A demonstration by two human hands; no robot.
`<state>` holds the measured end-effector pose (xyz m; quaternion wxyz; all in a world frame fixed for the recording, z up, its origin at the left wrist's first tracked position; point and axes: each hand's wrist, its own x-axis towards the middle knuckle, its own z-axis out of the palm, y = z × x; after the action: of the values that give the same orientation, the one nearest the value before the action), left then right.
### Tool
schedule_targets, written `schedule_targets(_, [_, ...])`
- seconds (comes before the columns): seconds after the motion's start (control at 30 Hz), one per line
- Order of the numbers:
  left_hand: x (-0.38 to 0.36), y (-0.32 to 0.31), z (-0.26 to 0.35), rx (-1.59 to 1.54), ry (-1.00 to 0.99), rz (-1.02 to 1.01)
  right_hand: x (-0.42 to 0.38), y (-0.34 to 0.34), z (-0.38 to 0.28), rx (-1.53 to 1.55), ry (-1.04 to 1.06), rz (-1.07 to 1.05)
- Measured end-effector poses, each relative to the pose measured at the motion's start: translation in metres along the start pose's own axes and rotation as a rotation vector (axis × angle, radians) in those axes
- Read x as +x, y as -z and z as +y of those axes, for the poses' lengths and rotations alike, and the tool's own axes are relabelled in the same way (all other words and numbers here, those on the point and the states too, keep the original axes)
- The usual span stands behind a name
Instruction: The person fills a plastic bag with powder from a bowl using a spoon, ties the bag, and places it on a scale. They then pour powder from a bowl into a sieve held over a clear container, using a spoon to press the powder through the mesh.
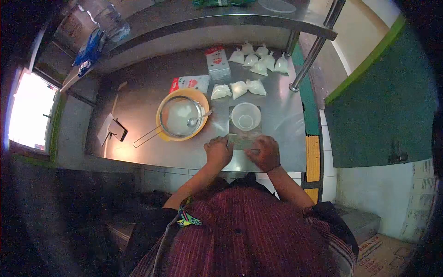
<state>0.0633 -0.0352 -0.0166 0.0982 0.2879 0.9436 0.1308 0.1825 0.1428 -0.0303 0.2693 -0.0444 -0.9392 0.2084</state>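
Note:
A kitchen scale (238,141) lies near the front edge of the steel table, a round white plastic tub (245,117) standing on it. My left hand (218,150) is closed at the scale's front left corner, fingers curled. On the opposite corner my right hand (265,153) grips the scale's edge, its thumb reaching in along the front. To the left, a metal strainer (168,111) rests across a yellow bowl (203,98). White powder and a spoon (192,122) lie in the strainer.
Behind the tub sit knotted bags of white powder (240,89), with several more bags (259,68) farther back. Red-and-white packets (218,63) lie near the wall. A phone (119,130) stands at the left. A shelf (221,23) overhangs the back, its metal post (304,69) at the right.

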Motion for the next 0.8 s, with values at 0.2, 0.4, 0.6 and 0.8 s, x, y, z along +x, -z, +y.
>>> schedule_targets(0.2, [-0.027, -0.004, -0.026, -0.169, -0.061, 0.16, 0.063, 0.019, 0.023, 0.34, -0.61, 0.119])
schedule_targets(0.4, [-0.076, 0.0, -0.05, -0.343, -0.227, 0.134, 0.095, -0.005, 0.056, 0.375, -0.732, -0.097])
schedule_targets(0.6, [-0.1, 0.016, -0.073, -0.463, -0.262, 0.034, 0.104, 0.009, 0.03, 0.267, -0.724, -0.263])
schedule_targets(0.8, [-0.1, 0.04, -0.09, -0.516, -0.258, -0.033, 0.095, 0.01, 0.017, 0.186, -0.719, -0.108])
